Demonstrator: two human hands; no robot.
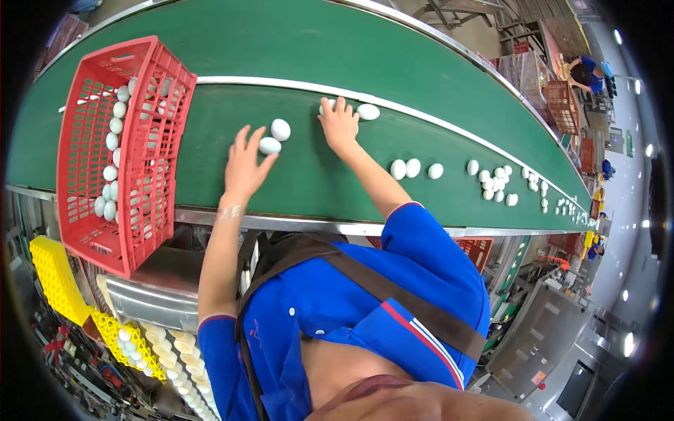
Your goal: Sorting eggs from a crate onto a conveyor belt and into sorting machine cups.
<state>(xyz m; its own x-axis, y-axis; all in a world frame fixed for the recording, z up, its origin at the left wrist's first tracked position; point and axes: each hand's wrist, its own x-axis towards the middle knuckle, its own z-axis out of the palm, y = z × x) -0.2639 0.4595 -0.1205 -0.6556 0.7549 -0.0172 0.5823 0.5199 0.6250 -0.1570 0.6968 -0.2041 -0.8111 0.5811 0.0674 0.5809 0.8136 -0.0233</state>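
My left hand (pixel 245 167) hovers at a green conveyor belt (pixel 221 113) with its fingers spread. A pale egg (pixel 270 146) lies between its thumb and fingertips, and another egg (pixel 280 129) sits just beyond. Farther right, my right hand (pixel 339 125) reaches down over an egg (pixel 327 107) beside the white divider rail (pixel 274 83). Its fingers partly cover that egg, so whether they grip it is hidden. A sliver of white shows at the edge of the palm. One more egg (pixel 368 111) rests just right of those fingers.
A red plastic crate (pixel 126 252) holding several eggs stands at left across the belt. More eggs (pixel 413 168) lie along the belt to the right. Yellow egg trays (pixel 58 279) and egg-carrying rollers (pixel 184 344) are at lower left. Other people (pixel 588 73) work in the distance.
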